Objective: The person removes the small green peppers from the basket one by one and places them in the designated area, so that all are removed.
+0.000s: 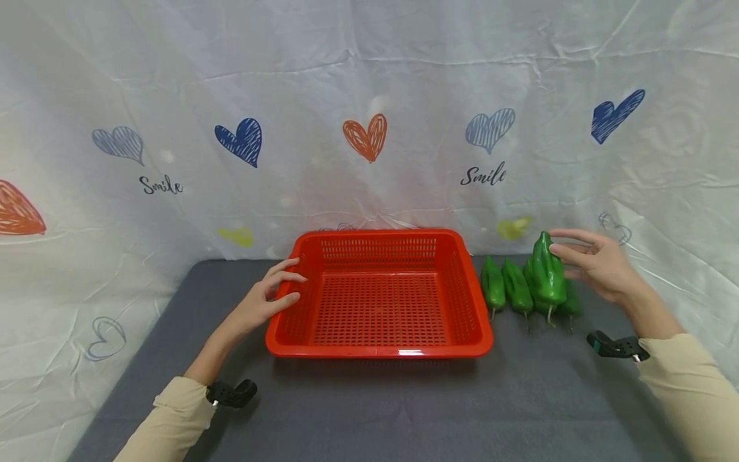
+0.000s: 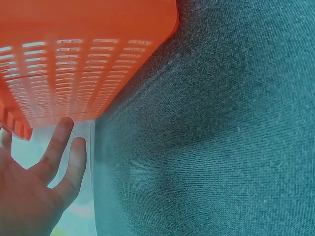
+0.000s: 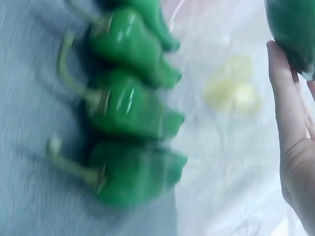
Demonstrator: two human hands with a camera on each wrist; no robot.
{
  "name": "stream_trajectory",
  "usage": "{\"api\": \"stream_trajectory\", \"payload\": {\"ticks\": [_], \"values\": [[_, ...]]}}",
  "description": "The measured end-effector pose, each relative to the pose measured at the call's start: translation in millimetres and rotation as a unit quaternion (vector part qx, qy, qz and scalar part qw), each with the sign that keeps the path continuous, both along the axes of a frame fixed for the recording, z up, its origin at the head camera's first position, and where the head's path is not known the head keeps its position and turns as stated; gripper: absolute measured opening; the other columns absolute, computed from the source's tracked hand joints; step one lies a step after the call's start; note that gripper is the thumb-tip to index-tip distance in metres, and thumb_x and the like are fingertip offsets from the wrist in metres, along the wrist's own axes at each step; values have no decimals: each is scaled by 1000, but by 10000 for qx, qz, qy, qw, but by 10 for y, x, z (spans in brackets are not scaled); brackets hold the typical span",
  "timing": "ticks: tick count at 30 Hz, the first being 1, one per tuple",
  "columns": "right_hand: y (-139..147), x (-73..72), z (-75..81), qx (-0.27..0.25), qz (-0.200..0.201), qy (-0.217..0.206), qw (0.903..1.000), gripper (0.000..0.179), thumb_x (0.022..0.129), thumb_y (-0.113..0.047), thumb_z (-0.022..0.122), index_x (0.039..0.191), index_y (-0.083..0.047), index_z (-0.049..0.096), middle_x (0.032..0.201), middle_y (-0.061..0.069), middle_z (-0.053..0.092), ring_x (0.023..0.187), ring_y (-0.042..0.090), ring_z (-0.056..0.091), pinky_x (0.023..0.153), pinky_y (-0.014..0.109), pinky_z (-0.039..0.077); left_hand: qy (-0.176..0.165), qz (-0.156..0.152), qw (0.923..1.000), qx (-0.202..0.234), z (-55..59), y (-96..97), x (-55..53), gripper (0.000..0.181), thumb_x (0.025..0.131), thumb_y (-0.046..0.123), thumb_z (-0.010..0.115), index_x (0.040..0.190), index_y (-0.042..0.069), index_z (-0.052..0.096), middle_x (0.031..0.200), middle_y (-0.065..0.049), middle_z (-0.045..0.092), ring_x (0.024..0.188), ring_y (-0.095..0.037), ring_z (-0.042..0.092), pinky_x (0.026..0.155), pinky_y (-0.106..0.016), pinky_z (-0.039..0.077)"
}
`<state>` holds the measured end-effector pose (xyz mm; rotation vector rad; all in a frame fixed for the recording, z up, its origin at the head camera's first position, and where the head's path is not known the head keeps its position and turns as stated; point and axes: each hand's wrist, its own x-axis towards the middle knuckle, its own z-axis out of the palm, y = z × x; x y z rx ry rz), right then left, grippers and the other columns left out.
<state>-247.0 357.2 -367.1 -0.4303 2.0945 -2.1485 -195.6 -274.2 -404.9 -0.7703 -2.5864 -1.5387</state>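
Observation:
My right hand (image 1: 603, 266) pinches a green pepper (image 1: 547, 274) near its pointed tip, stem end down, above the row of other peppers. In the right wrist view the held pepper (image 3: 294, 29) shows only partly, at the top right corner. Lying side by side on the cloth are several more green peppers (image 3: 130, 105), stems toward the near side. At the left side of a red plastic basket (image 1: 375, 351) is my left hand (image 1: 265, 298), its fingers spread over the rim and holding nothing. The left wrist view shows that hand (image 2: 29, 196) beside the slotted basket wall (image 2: 74, 64).
The basket stands at the middle of the dark grey table cloth (image 1: 375, 410), and its perforated bottom shows bare. Behind the table hangs a white curtain (image 1: 369, 58) with printed hearts. Each wrist wears a black strap (image 1: 231, 393).

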Motion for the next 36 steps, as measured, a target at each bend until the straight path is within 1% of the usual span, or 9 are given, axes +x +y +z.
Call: {"api": "stream_trajectory", "payload": {"ticks": [3, 6, 11, 18, 21, 24, 26, 31, 36], "values": [[121, -6, -54, 317, -204, 18, 9993, 37, 103, 1, 58, 139, -8, 63, 119, -6, 70, 107, 9, 65, 75, 34, 58, -1, 6, 10000, -10, 6, 1, 0, 31, 99, 5, 65, 129, 0, 63, 161, -13, 28, 146, -35, 19, 99, -69, 36], [233, -21, -105, 759, -462, 19, 9960, 37, 103, -1, 59, 139, -8, 63, 120, -9, 69, 107, 7, 64, 74, 34, 58, -15, 29, 10000, -23, -1, -1, -6, 31, 99, 5, 65, 129, 1, 63, 161, -12, 28, 146, -35, 20, 98, -67, 38], [432, -58, -194, 1099, -549, -39, 9924, 38, 103, -2, 60, 140, -7, 62, 121, -13, 67, 106, 6, 64, 74, 35, 58, 1, 26, 10000, -34, -1, 0, -5, 31, 99, 5, 65, 129, 1, 63, 161, -13, 27, 145, -35, 21, 97, -66, 40], [690, -112, -273, 1122, -458, -272, 9923, 35, 104, -4, 58, 137, -13, 66, 120, -15, 66, 101, 7, 66, 74, 34, 58, -6, 3, 10000, -20, 7, 6, -4, 31, 99, 5, 65, 129, 2, 63, 161, -14, 27, 145, -36, 21, 98, -65, 40], [761, -127, -288, 1252, -585, -429, 9895, 33, 104, -8, 60, 134, -18, 69, 118, -17, 66, 100, 6, 67, 74, 33, 58, -24, 12, 10000, 2, -1, 2, -7, 30, 98, 4, 65, 129, 2, 63, 161, -14, 28, 145, -35, 21, 97, -65, 41], [833, -138, -312, 1358, -613, -537, 9874, 32, 104, -9, 61, 132, -18, 70, 115, -18, 67, 98, 5, 67, 74, 33, 58, -12, 11, 10000, 5, -4, 0, -9, 30, 98, 4, 65, 128, 2, 63, 161, -14, 28, 145, -35, 21, 98, -66, 39], [875, -148, -331, 1356, -648, -621, 9867, 30, 103, -8, 61, 129, -19, 72, 112, -18, 68, 95, 6, 68, 72, 33, 58, 6, -4, 10000, -13, 3, 3, -9, 30, 98, 4, 65, 128, 2, 63, 161, -15, 28, 146, -35, 20, 100, -68, 36], [958, -178, -416, 1437, -672, -801, 9841, 29, 103, -6, 61, 119, -23, 77, 107, -18, 69, 89, 8, 70, 69, 32, 58, -30, -13, 10000, 19, 3, -3, -9, 30, 98, 4, 65, 128, 2, 63, 161, -13, 27, 147, -34, 19, 99, -69, 36], [996, -196, -517, 1688, -685, -819, 9798, 27, 102, -8, 63, 117, -26, 77, 104, -18, 70, 88, 6, 70, 69, 31, 58, -6, -13, 10000, 29, -3, -7, -8, 30, 98, 3, 65, 128, 1, 63, 161, -14, 28, 147, -35, 18, 100, -69, 35]]}}
